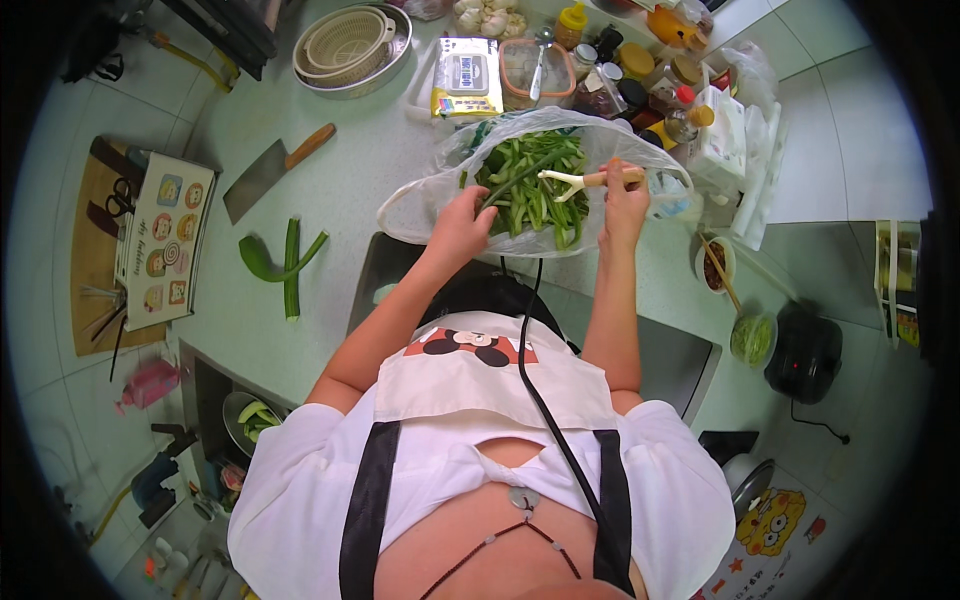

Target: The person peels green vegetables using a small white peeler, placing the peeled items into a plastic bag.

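A clear plastic bag point(425, 195) lies open on the pale green counter, holding several green vegetable peels and scraps point(530, 185). My left hand point(462, 222) reaches into the bag's near edge and grips a long green strip point(520, 175). My right hand point(622, 192) is at the bag's right side, closed on a peeler point(580, 180) with a pale forked head and a wooden handle, held over the scraps.
A cleaver point(265, 172) and green vegetable pieces point(285, 258) lie on the counter to the left. A nested basket and metal bowl point(350, 45), a wipes pack point(467, 78), jars and bottles point(650, 85) stand behind. A black cooker point(805, 350) sits right.
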`<act>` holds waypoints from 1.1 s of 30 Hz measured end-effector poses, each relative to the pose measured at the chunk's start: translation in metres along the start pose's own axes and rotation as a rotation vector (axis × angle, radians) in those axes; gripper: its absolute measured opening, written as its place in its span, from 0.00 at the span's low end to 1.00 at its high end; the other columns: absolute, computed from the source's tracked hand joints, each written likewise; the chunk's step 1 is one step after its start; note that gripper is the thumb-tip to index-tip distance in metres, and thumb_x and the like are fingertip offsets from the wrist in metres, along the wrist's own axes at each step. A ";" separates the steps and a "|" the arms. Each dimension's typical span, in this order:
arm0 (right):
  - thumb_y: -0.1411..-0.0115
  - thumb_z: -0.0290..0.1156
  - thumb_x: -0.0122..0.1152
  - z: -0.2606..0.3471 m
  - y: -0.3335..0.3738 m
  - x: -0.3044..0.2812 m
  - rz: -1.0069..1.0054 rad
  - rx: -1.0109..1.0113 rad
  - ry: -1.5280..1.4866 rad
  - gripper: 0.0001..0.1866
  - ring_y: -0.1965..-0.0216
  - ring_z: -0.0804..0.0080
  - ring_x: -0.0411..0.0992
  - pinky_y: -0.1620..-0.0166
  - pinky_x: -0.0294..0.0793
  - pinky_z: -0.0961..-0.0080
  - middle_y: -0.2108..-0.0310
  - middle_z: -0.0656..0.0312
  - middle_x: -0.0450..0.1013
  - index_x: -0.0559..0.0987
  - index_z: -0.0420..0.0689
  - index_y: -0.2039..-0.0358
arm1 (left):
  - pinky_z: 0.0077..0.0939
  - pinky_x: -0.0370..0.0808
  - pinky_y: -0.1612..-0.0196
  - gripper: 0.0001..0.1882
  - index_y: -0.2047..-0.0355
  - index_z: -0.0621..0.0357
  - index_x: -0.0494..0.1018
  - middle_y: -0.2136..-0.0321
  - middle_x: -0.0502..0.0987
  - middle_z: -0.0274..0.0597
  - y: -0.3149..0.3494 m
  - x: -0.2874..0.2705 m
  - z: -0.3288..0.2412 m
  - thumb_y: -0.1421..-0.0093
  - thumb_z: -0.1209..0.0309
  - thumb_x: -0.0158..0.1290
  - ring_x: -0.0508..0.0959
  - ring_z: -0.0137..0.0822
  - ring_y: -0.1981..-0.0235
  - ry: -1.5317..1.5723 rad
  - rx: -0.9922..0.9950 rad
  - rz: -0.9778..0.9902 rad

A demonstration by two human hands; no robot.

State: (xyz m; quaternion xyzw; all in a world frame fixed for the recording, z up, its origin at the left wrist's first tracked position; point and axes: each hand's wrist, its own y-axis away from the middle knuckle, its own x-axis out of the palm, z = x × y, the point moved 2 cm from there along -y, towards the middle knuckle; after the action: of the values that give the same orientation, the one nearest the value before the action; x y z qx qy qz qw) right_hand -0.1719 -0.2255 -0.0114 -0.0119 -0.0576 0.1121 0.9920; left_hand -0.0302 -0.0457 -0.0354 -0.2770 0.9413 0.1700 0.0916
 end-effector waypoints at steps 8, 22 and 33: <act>0.52 0.35 0.64 0.003 0.006 0.043 0.247 0.310 0.063 0.15 0.86 0.85 0.62 0.84 0.61 0.89 0.80 0.64 0.70 0.68 0.42 0.73 | 0.35 0.70 0.70 0.11 0.65 0.66 0.67 0.74 0.73 0.54 -0.005 0.013 0.012 0.46 0.72 0.46 0.74 0.47 0.75 -0.114 0.142 -0.117; 0.53 0.34 0.63 -0.019 -0.026 0.034 0.060 0.120 0.158 0.13 0.87 0.83 0.63 0.85 0.64 0.87 0.83 0.64 0.68 0.69 0.40 0.77 | 0.18 0.63 0.88 0.12 0.61 0.65 0.66 0.78 0.71 0.39 -0.002 0.007 0.007 0.42 0.72 0.41 0.69 0.25 0.89 0.201 -0.031 -0.027; 0.51 0.39 0.62 0.014 -0.003 0.040 0.185 0.051 0.144 0.15 0.88 0.83 0.62 0.87 0.62 0.85 0.85 0.65 0.66 0.68 0.41 0.75 | 0.18 0.61 0.88 0.13 0.61 0.66 0.66 0.80 0.70 0.38 -0.002 0.010 0.003 0.42 0.70 0.41 0.66 0.24 0.90 0.219 -0.059 -0.007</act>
State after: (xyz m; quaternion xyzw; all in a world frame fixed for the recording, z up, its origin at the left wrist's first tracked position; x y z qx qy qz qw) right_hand -0.1341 -0.2188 0.0074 0.0002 0.0180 0.2034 0.9789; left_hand -0.0373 -0.0511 -0.0412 -0.2997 0.9392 0.1662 -0.0197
